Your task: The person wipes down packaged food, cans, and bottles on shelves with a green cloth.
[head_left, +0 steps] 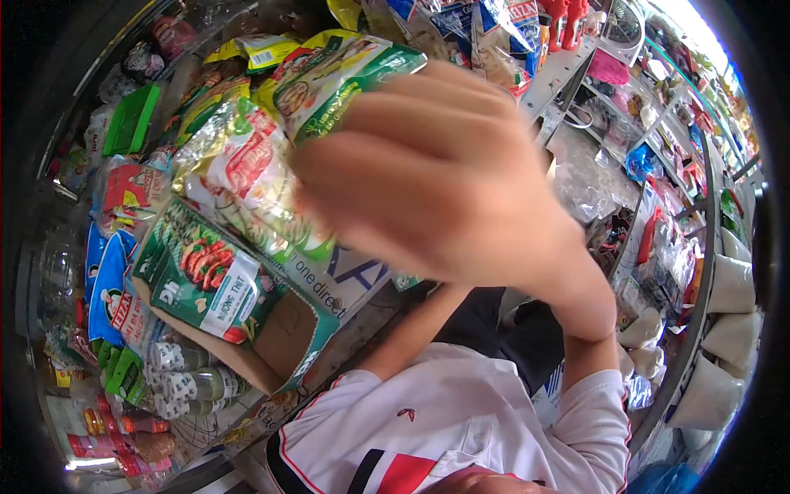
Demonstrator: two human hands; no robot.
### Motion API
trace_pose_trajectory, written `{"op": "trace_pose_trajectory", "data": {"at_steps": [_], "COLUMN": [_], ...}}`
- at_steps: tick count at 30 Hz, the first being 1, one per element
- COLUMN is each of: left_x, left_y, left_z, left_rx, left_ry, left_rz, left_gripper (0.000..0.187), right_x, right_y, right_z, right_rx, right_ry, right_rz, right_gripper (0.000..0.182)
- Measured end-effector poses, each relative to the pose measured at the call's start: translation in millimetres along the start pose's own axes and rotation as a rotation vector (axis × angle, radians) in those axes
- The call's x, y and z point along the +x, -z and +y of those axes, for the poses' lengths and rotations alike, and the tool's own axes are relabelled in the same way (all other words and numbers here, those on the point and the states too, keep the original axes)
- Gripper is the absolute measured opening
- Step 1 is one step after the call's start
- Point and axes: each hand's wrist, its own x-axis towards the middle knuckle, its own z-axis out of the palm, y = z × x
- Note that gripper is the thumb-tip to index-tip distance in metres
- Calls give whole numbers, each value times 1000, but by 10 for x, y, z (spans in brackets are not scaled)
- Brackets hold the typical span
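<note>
Right hand point(448, 169) is being held up, motion-blurred, fingers curled in; whether anything is being gripped can't be told. Left hand is being hidden behind it, state not tellable; only the left forearm point(415, 329) is being shown. Judged: the right hand is being moved over the goods, and clearance above them is being called for. Behind it, a yellow-green packet point(317, 90) is being seen lying slanted, long axis lower-left to upper-right. Below, an open carton point(309, 309) is being angled upper-left to lower-right, mouth upward, beside bottles point(202, 385).
</note>
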Motion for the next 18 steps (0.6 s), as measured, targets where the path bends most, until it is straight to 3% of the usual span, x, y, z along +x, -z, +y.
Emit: {"op": "trace_pose_trajectory", "data": {"at_steps": [2, 3, 5, 6, 8, 10, 13, 14, 15, 16, 17, 18], "left_x": [137, -71, -18, -28, -69, -53, -25, -61, -87, -99, -100, -85], "left_y": [16, 41, 20, -35, -68, -26, 81, 162, 110, 54, 243, 245], "left_z": [-17, -74, -136, -81, -48, -65, -168, -165, -171, -175, -240, -292], "left_rx": [-79, -123, -180, -191, -219, -238, -254, -366, 73, 514, -256, -56], "left_ry": [34, 55, 71, 70, 103, 136, 139, 94, -50, -189, 29, -62], "left_rz": [-29, -43, -34, -9, -10, -18, 219, 59, 99, 126, 152, 138], "left_gripper": [46, 46, 43, 42, 43, 45, 56, 51, 51, 53, 65, 64], "right_x": [-401, -714, -1411, -1752, -2529, -3173, -3740, -3825, -3862, -3873, -3858, -3872], "right_y": [504, 660, 846, 963, 1048, 1073, 918, 818, 737, 662, 574, 530], "right_z": [91, 176, 20, 45, 196, 125, -169, -250, -294, -307, -325, -331], "right_rx": [-64, -1, 28, -42, 33, 168, 234, 233, 200, 45, -7, -62], "right_ry": [-96, -141, -731, -971, -1317, -1511, -1531, -1533, -1498, -1404, -1439, -1472], "right_rz": [-12, 79, 294, 283, 345, 257, -3, -53, -83, -182, -169, -156], "right_gripper": [26, 25, 19, 19, 23, 37, 95, 108, 116, 115, 100, 85]}}
